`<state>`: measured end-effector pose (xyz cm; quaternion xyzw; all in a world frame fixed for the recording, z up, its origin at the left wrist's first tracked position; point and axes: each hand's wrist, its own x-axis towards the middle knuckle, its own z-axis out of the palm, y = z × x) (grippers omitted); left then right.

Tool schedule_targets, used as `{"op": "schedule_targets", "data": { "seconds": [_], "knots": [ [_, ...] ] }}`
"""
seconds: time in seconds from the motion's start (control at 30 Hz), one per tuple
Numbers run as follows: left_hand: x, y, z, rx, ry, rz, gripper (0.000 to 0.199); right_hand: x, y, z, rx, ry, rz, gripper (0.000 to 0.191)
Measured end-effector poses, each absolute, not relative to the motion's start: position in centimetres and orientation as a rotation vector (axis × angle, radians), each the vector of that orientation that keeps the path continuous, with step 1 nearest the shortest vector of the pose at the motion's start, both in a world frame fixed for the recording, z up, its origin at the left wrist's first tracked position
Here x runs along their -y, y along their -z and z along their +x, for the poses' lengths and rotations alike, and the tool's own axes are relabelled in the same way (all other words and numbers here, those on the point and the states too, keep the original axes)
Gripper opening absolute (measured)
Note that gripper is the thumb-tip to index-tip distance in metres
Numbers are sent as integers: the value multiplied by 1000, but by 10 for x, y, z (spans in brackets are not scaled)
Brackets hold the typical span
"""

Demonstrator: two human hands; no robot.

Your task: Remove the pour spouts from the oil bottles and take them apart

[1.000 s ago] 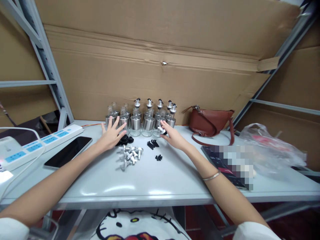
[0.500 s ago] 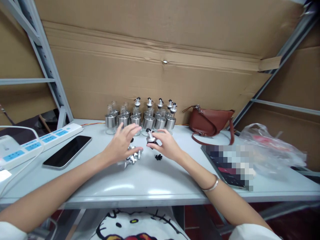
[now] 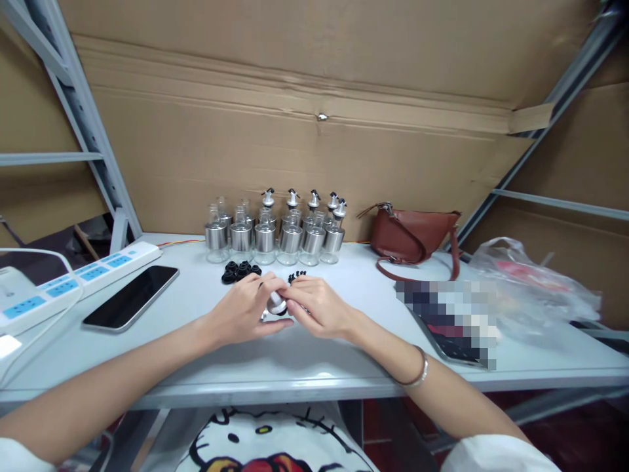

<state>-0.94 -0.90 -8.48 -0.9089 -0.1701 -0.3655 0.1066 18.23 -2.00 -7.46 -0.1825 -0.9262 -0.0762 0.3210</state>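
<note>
My hands meet over the middle of the table. My left hand [image 3: 240, 308] is curled around a silver bottle pourer [image 3: 276, 303], its thumb stretched out below. The fingers of my right hand [image 3: 322, 305] pinch together at the pourer's right side, and its far end is hidden by them. Behind my left hand lies a pile of black stoppers [image 3: 240, 271]. Small black caps [image 3: 297, 275] sit just beyond my right fingertips. Farther back, glass bottles with steel bands [image 3: 265, 237] stand in rows, and several rear ones carry silver-and-black pourers [image 3: 293, 195].
On the left lie a phone [image 3: 132, 297] and a white power strip [image 3: 83, 278] with a cable. A brown handbag [image 3: 413, 237] stands at the back right, beside a clear plastic bag [image 3: 535, 288]. A dark flat item [image 3: 442, 331], partly blurred out, lies right.
Both hands have come together and nearer to me. An upright pourer was by my right hand; now a pourer is tilted between both hands. The stopper pile has come into sight.
</note>
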Motion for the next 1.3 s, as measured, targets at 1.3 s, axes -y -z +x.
{"op": "schedule_targets", "data": {
  "seconds": [1.3],
  "knots": [
    [39, 87, -7, 598, 979, -3318, 21, 13, 87, 183, 2278, 780, -277, 42]
  ]
}}
